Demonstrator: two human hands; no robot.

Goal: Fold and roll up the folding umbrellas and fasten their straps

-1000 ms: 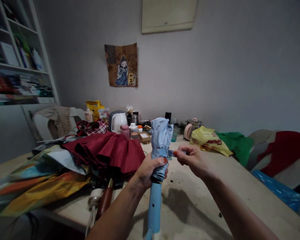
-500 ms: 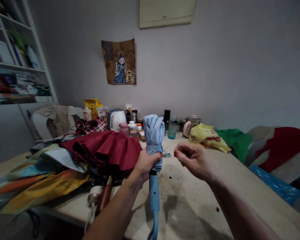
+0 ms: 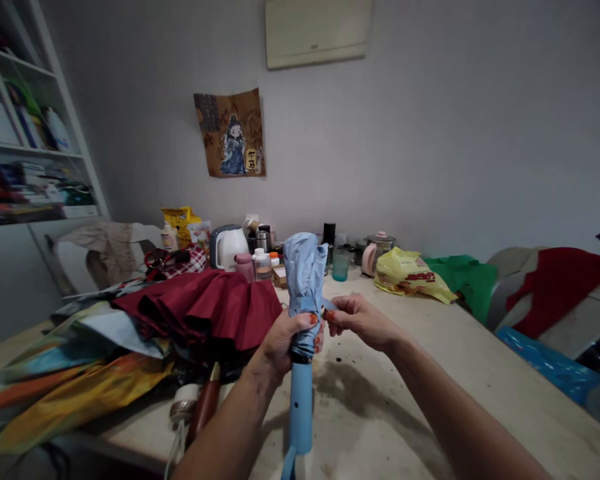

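Note:
A folded light-blue umbrella (image 3: 304,267) stands upright in front of me, its blue handle (image 3: 301,407) pointing down toward me. My left hand (image 3: 286,337) is wrapped around the folded cloth just above the handle. A narrow tie strap (image 3: 329,304) runs around the cloth and sticks out to the right. My right hand (image 3: 355,320) pinches the end of that strap between thumb and fingers. The far ends of the left fingers show at the right side of the cloth.
To the left lie a dark-red umbrella (image 3: 205,307) and a multicoloured one (image 3: 85,393) on the table (image 3: 400,393). Along the back stand a kettle (image 3: 231,248), a pink bottle (image 3: 245,267), a teal glass (image 3: 340,265) and a yellow bag (image 3: 410,275). Dark crumbs dot the tabletop.
My right hand has moved left to the umbrella and now grips the strap end. The strap, earlier lying around the cloth, is pulled out to the right.

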